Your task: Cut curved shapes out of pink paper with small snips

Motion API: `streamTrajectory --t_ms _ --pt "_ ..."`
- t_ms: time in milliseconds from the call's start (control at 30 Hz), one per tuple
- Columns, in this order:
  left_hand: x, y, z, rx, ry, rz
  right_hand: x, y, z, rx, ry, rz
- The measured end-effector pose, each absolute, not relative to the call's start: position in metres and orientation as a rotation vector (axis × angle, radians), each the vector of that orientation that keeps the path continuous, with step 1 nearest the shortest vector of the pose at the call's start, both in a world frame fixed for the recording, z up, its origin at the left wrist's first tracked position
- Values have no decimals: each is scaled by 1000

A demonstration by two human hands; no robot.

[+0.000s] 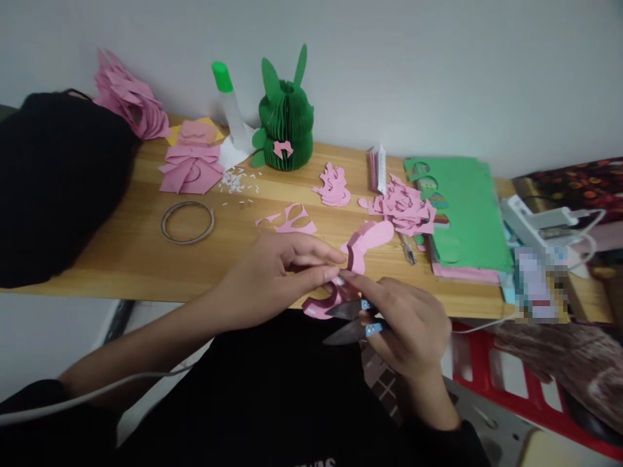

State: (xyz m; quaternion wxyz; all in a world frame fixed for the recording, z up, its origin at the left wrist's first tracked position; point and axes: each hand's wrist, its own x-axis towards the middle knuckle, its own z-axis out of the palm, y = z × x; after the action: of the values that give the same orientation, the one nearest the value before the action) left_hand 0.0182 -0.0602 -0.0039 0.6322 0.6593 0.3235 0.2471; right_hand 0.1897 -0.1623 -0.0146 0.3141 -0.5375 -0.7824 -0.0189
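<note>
A curled pink paper cut-out stands at the table's front edge, partly hidden by fingers. My left hand pinches it between thumb and fingers. From the other side, the fingertips of my right hand press on the same paper, close to my left thumb. Scissors with blue handles also sit in my right hand, their blades apart and pointing left, below the paper. A small white bit shows where the fingertips meet; what it is I cannot tell. Pink paper scraps lie just beyond my left hand.
Behind stands a green pleated-paper figure with a pink bow, beside a glue bottle. White snippets and a tape ring lie left, near a black bag. Green sheets and a white power strip are right.
</note>
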Motion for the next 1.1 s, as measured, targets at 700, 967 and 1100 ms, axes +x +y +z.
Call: streamTrajectory --t_ms 700,967,1100 --pt "18 -64 19 1616 787 536 189 -168 -6 -1232 -2098 -59" --pt "16 -65 17 1677 739 574 189 -170 -11 -1267 -2029 -54" --pt "15 -65 18 1672 728 580 189 -169 -8 -1261 -2005 -65"
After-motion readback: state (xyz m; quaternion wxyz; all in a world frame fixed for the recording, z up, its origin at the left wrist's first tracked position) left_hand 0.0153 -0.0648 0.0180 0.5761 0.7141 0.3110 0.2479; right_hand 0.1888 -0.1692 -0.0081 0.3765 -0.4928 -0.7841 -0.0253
